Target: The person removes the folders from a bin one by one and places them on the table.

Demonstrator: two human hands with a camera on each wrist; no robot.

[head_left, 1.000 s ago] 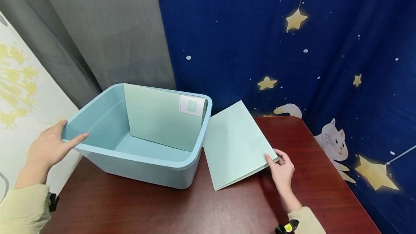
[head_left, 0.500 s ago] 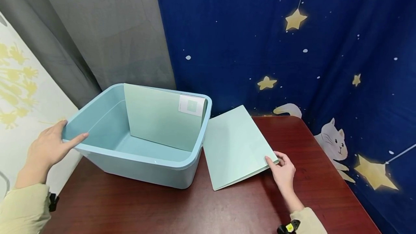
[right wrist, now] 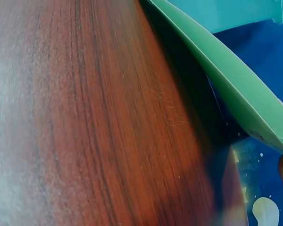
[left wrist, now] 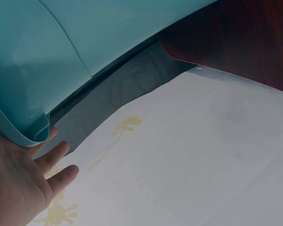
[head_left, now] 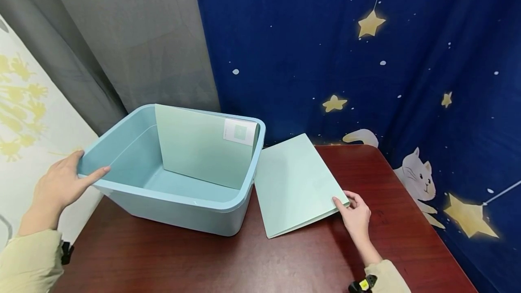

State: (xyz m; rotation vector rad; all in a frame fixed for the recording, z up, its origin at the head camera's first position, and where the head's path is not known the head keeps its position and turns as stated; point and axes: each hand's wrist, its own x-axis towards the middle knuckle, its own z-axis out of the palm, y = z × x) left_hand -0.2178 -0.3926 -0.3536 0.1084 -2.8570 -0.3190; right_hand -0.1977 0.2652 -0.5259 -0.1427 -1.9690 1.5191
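- One folder [head_left: 299,189], its far corner slightly lower than a second ago, is pinched by the right hand [head_left: 356,216], beside the bin [head_left: 175,211], not inside.
- The left hand [head_left: 61,182] grips the bin's rim.

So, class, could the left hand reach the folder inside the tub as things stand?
Probably yes: the left hand must first release the tub, but nothing visible blocks the folder.
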